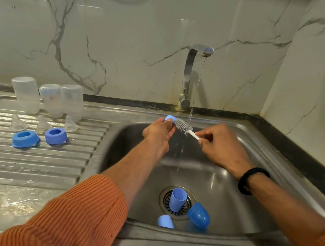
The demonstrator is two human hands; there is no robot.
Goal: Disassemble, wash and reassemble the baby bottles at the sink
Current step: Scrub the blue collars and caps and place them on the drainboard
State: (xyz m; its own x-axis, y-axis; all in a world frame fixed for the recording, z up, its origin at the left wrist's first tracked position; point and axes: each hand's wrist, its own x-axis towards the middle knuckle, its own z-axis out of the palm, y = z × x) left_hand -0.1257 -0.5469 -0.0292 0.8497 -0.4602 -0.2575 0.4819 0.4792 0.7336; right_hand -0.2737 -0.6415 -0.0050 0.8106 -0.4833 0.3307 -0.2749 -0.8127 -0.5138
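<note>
Scrubbing a blue collar ring under the tap, both hands busy over the sink.

The left hand (pixel 159 129) was curled around a blue ring (pixel 169 118), only its edge peeking above the fingers, while the right hand (pixel 216 145) pinched the white handle of the grey bottle brush (pixel 183 126), whose bristle head sat right against the ring. A thin stream from the tap (pixel 192 74) ran down just beside the brush. Down in the sink (pixel 254 180), 3 blue caps lay near the drain (pixel 176 202): 1 on the strainer (pixel 177 198), 1 darker to its right (pixel 199 214), 1 at the front edge (pixel 165 221). On the draining board (pixel 24 156) to the left were 3 clear bottles (pixel 51 100) upside down, 3 clear teats (pixel 43 124) and 2 more blue rings (pixel 55 136), well away from the hands.
</note>
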